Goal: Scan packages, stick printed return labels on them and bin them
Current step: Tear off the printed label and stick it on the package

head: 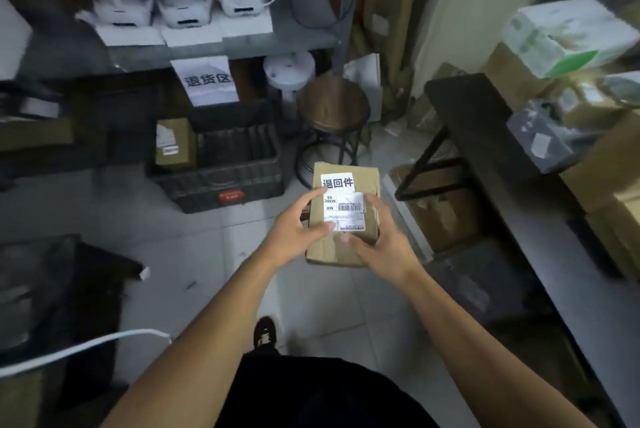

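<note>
A brown cardboard package (367, 182) is held out in front of me above the tiled floor. A white return label (337, 182) with black characters sits on its top, above a barcode shipping label (344, 211). My left hand (298, 228) grips the package's left side, thumb on top. My right hand (382, 237) grips its right and near side, fingers curled over the top. Ahead to the left stands a dark plastic bin (221, 182) holding one brown box (175, 143).
A shelf carries three white label printers (180, 5); a paper sign (207, 81) hangs below it. A round wooden stool (332, 105) stands behind the package. A dark bench (485, 137) at right holds stacked parcels (568, 40). A white cable (83, 348) crosses the lower left.
</note>
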